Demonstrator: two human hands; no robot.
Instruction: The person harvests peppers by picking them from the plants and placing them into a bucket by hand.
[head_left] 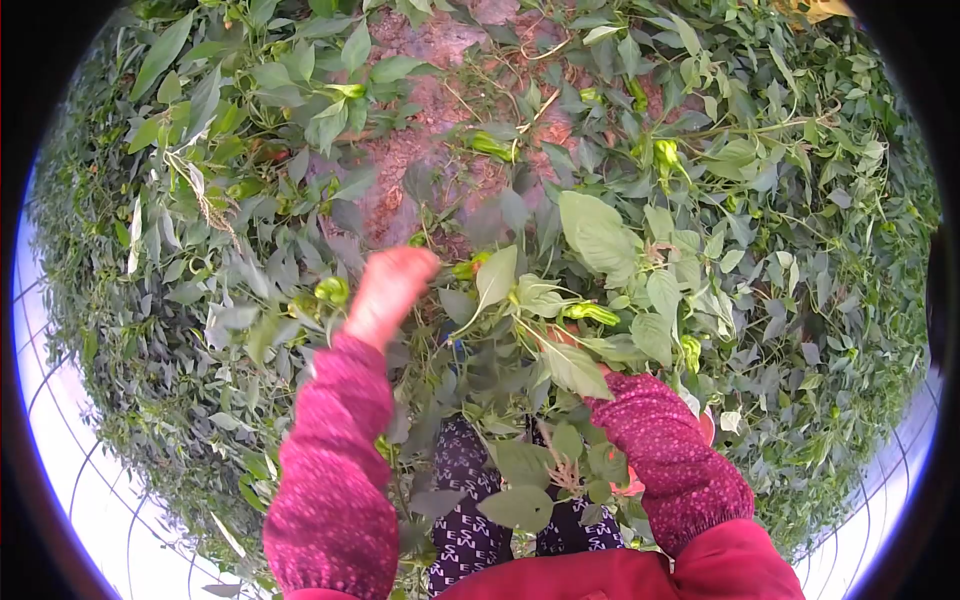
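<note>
1. Green, partly reddened pepper (468,268) lies just right of the left hand (394,288), the nearer hand; its long axis runs roughly left to right.
2. Blurred, the left hand looks curled; whether it holds anything, I cannot tell.
3. Broad leaves (577,368) screen the right hand (566,338), hiding its grip; a pale green pepper (590,313) hangs just beyond.
4. Reddish soil (398,190) shows farther off.

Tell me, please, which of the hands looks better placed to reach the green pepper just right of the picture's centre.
Probably the right hand: partly hidden by leaves, it shows close beneath that green pepper in the picture, while the blurred left hand is farther off to the left.
</note>
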